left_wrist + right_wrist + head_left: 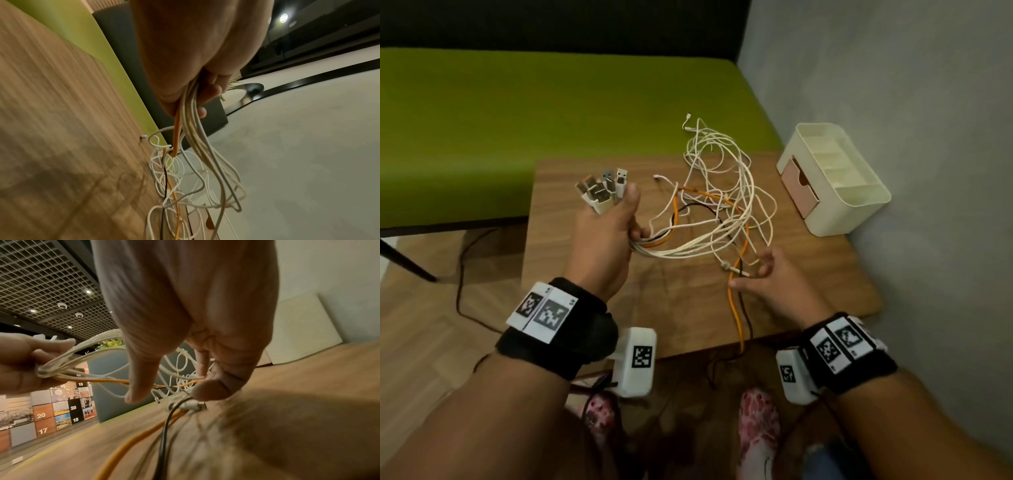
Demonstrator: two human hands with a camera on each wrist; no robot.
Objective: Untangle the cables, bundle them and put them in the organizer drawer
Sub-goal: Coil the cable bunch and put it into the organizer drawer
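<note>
My left hand (607, 229) is raised over the table's left side and grips a bunch of white, orange and black cables, with several USB plugs (602, 190) sticking up above the fist. In the left wrist view the held cables (192, 129) run down from my curled fingers (211, 92) to the tangle (722, 192) on the wooden table (602, 298). My right hand (755, 274) hovers with spread fingers over a white connector (195, 405) and holds nothing. A cream organizer (859, 205) stands at the right, its pink drawer (799, 188) slightly pulled out.
An orange cable (736, 311) and a black cable (748, 318) hang over the table's front edge. A green bench (517, 113) lies behind the table, a grey wall (928, 102) to the right. My feet are under the front edge.
</note>
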